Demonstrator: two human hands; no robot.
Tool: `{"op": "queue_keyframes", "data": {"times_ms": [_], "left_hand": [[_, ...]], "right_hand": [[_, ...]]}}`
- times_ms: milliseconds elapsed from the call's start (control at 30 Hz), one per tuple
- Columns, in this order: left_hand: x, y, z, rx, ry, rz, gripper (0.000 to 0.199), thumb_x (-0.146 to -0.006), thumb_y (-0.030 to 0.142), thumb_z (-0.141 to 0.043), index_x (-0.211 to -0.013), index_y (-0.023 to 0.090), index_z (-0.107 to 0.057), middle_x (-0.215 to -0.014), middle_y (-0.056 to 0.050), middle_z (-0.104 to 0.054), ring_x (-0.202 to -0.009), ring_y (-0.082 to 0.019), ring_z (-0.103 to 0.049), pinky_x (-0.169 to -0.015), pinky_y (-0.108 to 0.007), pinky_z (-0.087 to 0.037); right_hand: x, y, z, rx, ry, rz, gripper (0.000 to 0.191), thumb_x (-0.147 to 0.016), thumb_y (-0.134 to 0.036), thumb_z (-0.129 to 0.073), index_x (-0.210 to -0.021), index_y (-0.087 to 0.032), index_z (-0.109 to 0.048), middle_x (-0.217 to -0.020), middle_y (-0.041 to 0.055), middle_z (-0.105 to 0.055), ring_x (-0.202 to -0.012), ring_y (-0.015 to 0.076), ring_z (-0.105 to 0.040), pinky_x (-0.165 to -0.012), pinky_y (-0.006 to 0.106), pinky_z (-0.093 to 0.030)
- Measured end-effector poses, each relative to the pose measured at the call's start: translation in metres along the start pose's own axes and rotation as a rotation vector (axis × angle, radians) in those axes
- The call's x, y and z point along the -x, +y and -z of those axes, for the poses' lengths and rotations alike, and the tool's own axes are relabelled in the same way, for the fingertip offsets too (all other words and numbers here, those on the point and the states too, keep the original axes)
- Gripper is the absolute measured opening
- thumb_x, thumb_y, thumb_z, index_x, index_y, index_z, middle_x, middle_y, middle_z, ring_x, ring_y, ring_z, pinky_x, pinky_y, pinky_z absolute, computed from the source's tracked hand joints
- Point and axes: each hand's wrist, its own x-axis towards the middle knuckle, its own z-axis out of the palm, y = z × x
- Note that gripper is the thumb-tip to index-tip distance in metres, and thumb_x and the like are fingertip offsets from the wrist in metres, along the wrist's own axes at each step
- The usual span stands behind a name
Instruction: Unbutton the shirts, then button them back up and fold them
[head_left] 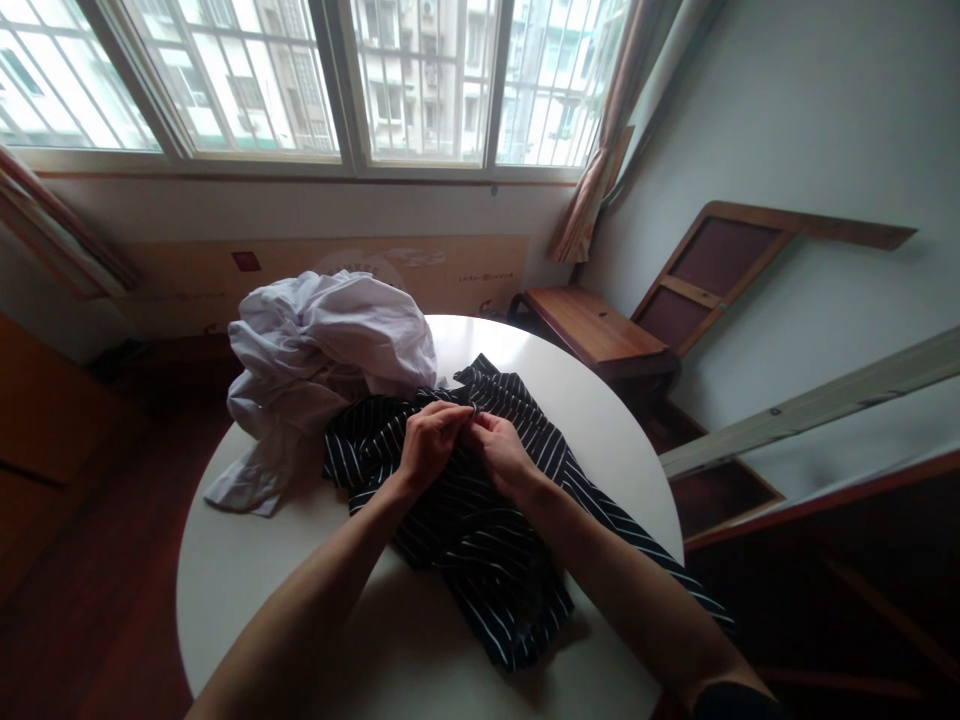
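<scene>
**Bare forearms (300, 600) over a black fabric garment with thin white stripes (506, 610)**

Just ahead of the forearms, left hand (431, 440) and right hand (504, 452) close together above the middle of the striped garment. Fingers of both nearly shut, tips pinched on a small dark part of the garment; exact part too small to tell.

Beneath, spread in folds on a round, glossy white table (247, 590), the garment, with one long striped strip past the right edge. At the far left of the tabletop, heaped beside the stripes, a crumpled white cloth (322, 340). Beyond, a brown wooden chair (596, 325), a pale brown panel (480, 262) under barred windows (424, 80), and a pinkish curtain (589, 205).
</scene>
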Motion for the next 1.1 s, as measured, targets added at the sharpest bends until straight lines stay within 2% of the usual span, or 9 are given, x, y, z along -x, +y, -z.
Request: {"op": "queue_keyframes", "data": {"times_ms": [200, 367, 533, 667, 767, 833, 900, 967, 1100], "left_hand": [[0.000, -0.006, 0.002, 0.024, 0.023, 0.113, 0.011, -0.075, 0.019, -0.065, -0.084, 0.019, -0.071, -0.084, -0.002, -0.071, -0.075, -0.015, -0.065, -0.074, -0.027, -0.051], [-0.005, -0.013, 0.006, 0.198, -0.074, 0.328, 0.011, -0.070, 0.025, -0.066, -0.076, 0.017, -0.071, -0.075, -0.003, -0.071, -0.069, -0.016, -0.064, -0.067, -0.027, -0.051], [-0.020, -0.030, 0.032, 0.218, 0.130, 0.467, 0.018, -0.067, 0.029, -0.068, -0.077, 0.014, -0.068, -0.073, -0.004, -0.068, -0.069, -0.015, -0.062, -0.068, -0.028, -0.049], [-0.019, -0.018, 0.042, -0.219, 0.333, 0.237, 0.020, -0.079, 0.027, -0.059, -0.094, 0.016, -0.065, -0.095, -0.009, -0.065, -0.085, -0.019, -0.058, -0.080, -0.035, -0.045], [-0.008, 0.009, 0.030, -0.456, 0.057, -0.152, 0.031, -0.081, 0.029, -0.060, -0.111, 0.020, -0.059, -0.116, -0.010, -0.059, -0.107, -0.023, -0.050, -0.092, -0.039, -0.036], [0.000, 0.022, 0.021, -0.527, -0.243, -0.327, 0.032, -0.080, 0.029, -0.062, -0.111, 0.021, -0.059, -0.109, -0.009, -0.062, -0.105, -0.024, -0.050, -0.091, -0.038, -0.035], [0.005, 0.024, 0.017, -0.592, -0.420, -0.395, 0.017, -0.083, 0.024, -0.058, -0.100, 0.021, -0.063, -0.091, -0.006, -0.065, -0.093, -0.021, -0.053, -0.086, -0.037, -0.035], [0.009, 0.018, 0.022, -0.616, -0.450, -0.422, 0.013, -0.087, 0.018, -0.052, -0.089, 0.021, -0.065, -0.082, -0.004, -0.064, -0.085, -0.019, -0.053, -0.084, -0.035, -0.035], [0.012, 0.000, 0.053, -0.533, -0.346, -0.462, 0.016, -0.089, 0.019, -0.050, -0.088, 0.024, -0.065, -0.100, -0.003, -0.065, -0.094, -0.017, -0.051, -0.089, -0.034, -0.033]], "right_hand": [[-0.004, 0.002, -0.001, 0.056, 0.088, 0.024, 0.023, -0.060, -0.033, -0.074, -0.071, -0.015, -0.065, -0.069, 0.0005, -0.064, -0.065, 0.0124, -0.057, -0.067, 0.028, -0.047], [-0.010, 0.009, 0.007, 0.192, 0.121, 0.111, 0.032, -0.059, -0.042, -0.075, -0.068, -0.015, -0.062, -0.063, -0.0007, -0.060, -0.058, 0.0117, -0.054, -0.060, 0.028, -0.047], [-0.017, -0.010, 0.028, 0.312, 0.230, 0.255, 0.035, -0.067, -0.050, -0.068, -0.069, -0.018, -0.054, -0.061, -0.0021, -0.057, -0.055, 0.0120, -0.053, -0.054, 0.028, -0.047], [-0.024, -0.036, 0.034, 0.259, 0.282, 0.305, 0.033, -0.070, -0.048, -0.065, -0.076, -0.019, -0.052, -0.063, -0.0016, -0.059, -0.054, 0.0131, -0.056, -0.055, 0.029, -0.049], [-0.028, -0.048, 0.027, 0.227, 0.210, 0.287, 0.032, -0.071, -0.046, -0.065, -0.078, -0.019, -0.051, -0.065, -0.0009, -0.061, -0.056, 0.0134, -0.059, -0.058, 0.030, -0.050], [-0.030, -0.051, 0.022, 0.236, 0.153, 0.288, 0.032, -0.071, -0.047, -0.066, -0.078, -0.018, -0.052, -0.066, -0.0005, -0.062, -0.059, 0.0138, -0.060, -0.060, 0.030, -0.050], [-0.033, -0.051, 0.022, 0.232, 0.166, 0.324, 0.033, -0.070, -0.047, -0.066, -0.079, -0.018, -0.052, -0.068, -0.0005, -0.062, -0.061, 0.0136, -0.060, -0.061, 0.030, -0.051], [-0.039, -0.050, 0.027, 0.213, 0.235, 0.350, 0.034, -0.070, -0.048, -0.066, -0.079, -0.018, -0.052, -0.069, -0.0008, -0.062, -0.062, 0.0132, -0.059, -0.061, 0.029, -0.051], [-0.051, -0.047, 0.042, 0.140, 0.359, 0.347, 0.030, -0.072, -0.045, -0.065, -0.079, -0.019, -0.051, -0.069, -0.0016, -0.061, -0.061, 0.0132, -0.059, -0.062, 0.031, -0.052]]}}
